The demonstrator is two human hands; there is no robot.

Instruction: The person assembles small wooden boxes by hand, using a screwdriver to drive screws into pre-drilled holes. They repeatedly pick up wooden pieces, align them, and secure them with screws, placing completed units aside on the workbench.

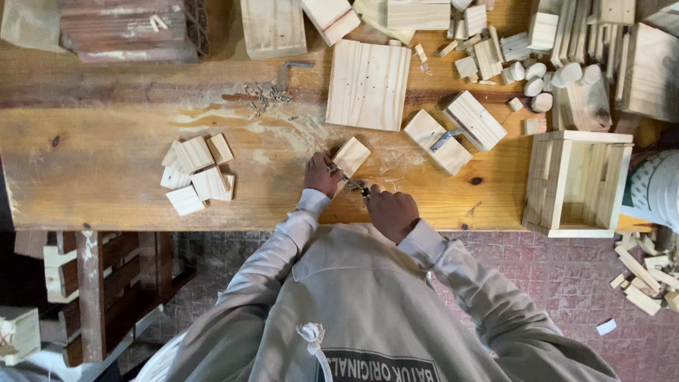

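My left hand (322,174) rests on the workbench (106,170), its fingers against a small pale square wood block (351,155). My right hand (391,212) is closed around a thin metal tool (351,182) whose tip points toward that block. Both hands sit near the bench's front edge, close together. Grey sleeves cover both arms.
A cluster of small square blocks (195,174) lies to the left. A larger drilled board (368,85) and loose screws (265,95) lie behind. An open wooden box (578,182) stands at right. More blocks, strips and round pegs (537,78) crowd the back right. Offcuts (643,276) litter the floor.
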